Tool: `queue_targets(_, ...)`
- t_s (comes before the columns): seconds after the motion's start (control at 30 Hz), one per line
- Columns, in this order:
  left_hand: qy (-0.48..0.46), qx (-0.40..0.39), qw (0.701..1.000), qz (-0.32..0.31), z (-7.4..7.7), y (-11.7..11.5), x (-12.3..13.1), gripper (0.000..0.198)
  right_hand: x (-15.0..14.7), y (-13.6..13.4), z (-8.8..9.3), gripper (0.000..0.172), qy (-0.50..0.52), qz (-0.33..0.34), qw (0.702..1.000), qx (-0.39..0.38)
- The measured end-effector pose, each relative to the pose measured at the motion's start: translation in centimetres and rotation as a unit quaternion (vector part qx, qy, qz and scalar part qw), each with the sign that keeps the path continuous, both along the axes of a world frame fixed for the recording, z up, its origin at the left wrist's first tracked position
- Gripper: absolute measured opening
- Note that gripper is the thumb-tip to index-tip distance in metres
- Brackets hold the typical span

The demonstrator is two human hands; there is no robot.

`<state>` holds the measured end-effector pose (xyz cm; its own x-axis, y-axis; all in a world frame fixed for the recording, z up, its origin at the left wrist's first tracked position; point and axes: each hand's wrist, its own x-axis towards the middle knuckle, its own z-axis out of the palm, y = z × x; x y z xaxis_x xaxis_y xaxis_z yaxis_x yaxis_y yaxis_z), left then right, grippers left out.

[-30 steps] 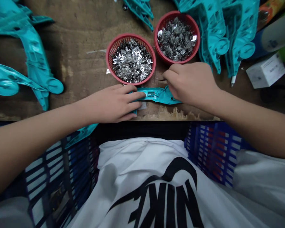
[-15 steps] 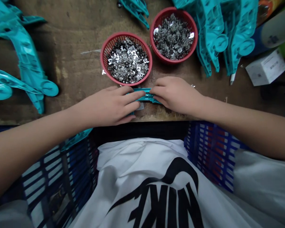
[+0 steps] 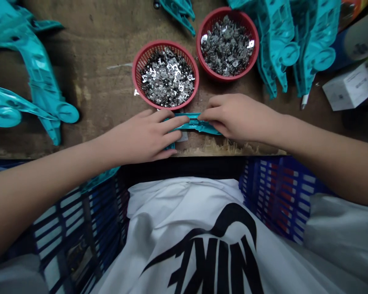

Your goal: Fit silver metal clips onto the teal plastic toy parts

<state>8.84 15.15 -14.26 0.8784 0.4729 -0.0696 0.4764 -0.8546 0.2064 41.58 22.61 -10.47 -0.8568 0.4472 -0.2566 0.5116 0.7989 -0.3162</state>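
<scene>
Well, the teal plastic moulding (image 3: 199,125) lies flat on the worn wooden bench (image 3: 104,102), close to the bench's near edge and just below the left-hand basket, running sideways between the person's two hands. The left hand (image 3: 138,136) sits palm down over its left end, fingers long and slightly spread, pressing it to the wood. The right hand (image 3: 239,118) reaches in from the other side, gently curled, with its fingertips (image 3: 203,116) bearing on top of the piece near the middle, almost meeting the left fingers. Neither hand is clenched into a fist, and neither has let go. A small white paper label (image 3: 182,136) pokes out from under the left fingers. Just beyond the hands stand two red mesh baskets side by side: the nearer one (image 3: 134,69) is heaped with small silver metal clips (image 3: 167,81), and the farther one (image 3: 198,45) holds a similar, darker-looking pile of metal clips (image 3: 227,45). More teal plastic mouldings are stacked at the far right (image 3: 276,41) and lie loose at the far left (image 3: 33,69), and a white cardboard box (image 3: 351,87) sits on the bench's right side. Below the bench edge, blue plastic crates (image 3: 279,192) flank the person's white T-shirt (image 3: 184,228), which carries large black lettering.
</scene>
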Motion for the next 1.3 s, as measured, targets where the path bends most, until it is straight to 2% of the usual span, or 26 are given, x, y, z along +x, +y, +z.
queue_targets(0.27,-0.020,-0.033,0.998,0.053,-0.2,-0.9,0.2,0.034,-0.5,-0.7,-0.4,0.038,0.004,-0.004,1.000,0.012)
queue_targets(0.43,-0.004,-0.024,0.999,0.035,0.3,-0.8,0.3,0.037,0.0,-0.5,-1.0,0.033,0.033,-0.002,0.999,0.011)
queue_targets(0.57,0.003,-0.032,0.999,0.025,0.6,-0.8,0.1,0.040,0.2,-0.6,-1.2,0.038,0.035,0.003,0.999,0.018)
queue_targets(0.73,-0.008,-0.071,0.996,0.046,0.7,-0.7,0.3,0.029,0.1,-1.0,-1.2,0.041,0.013,-0.002,1.000,0.024)
queue_targets(0.83,-0.009,-0.085,0.995,0.055,0.7,-0.4,0.5,0.031,-0.1,-1.2,-1.2,0.040,0.001,-0.016,1.000,0.020)
queue_targets(1.07,-0.003,-0.084,0.995,0.055,-0.5,0.5,0.3,0.044,-0.5,-1.1,-1.2,0.041,-0.019,-0.009,0.999,0.037)
queue_targets(1.2,-0.032,-0.095,0.994,0.046,-1.3,1.1,-0.3,0.044,-0.9,-1.5,-1.2,0.039,-0.030,-0.028,0.999,0.035)
queue_targets(1.3,-0.049,-0.089,0.994,0.037,-1.3,1.0,-0.5,0.041,-1.0,-1.6,-1.1,0.036,-0.027,-0.044,0.998,0.030)
